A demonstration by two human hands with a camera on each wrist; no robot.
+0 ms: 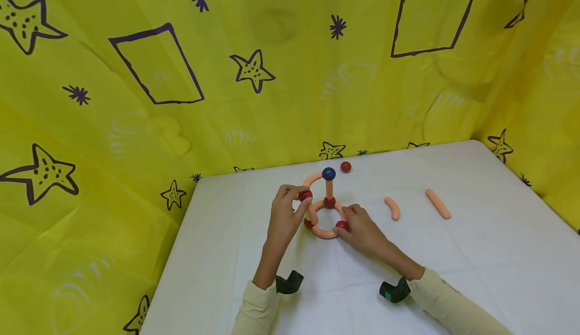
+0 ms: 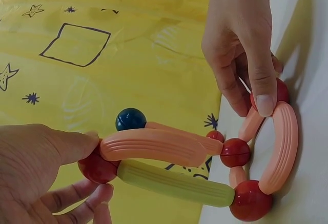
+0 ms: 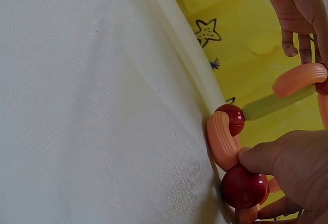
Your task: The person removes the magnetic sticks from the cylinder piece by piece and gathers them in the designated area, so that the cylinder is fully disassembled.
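Observation:
A structure of balls and sticks stands on the table, its base a ring of curved orange sticks and red balls. An upright orange stick carries a blue ball. My left hand pinches the raised red ball at the structure's left. From that ball a yellow-green stick runs down to a base ball. A curved orange stick also extends from it, its far end apparently unattached. My right hand holds the ring's right-hand red ball between thumb and fingers.
Behind the structure lies a loose red ball. To the right, a short curved orange stick and a straight orange stick lie on the white table. A yellow patterned curtain hangs close behind the table's back edge.

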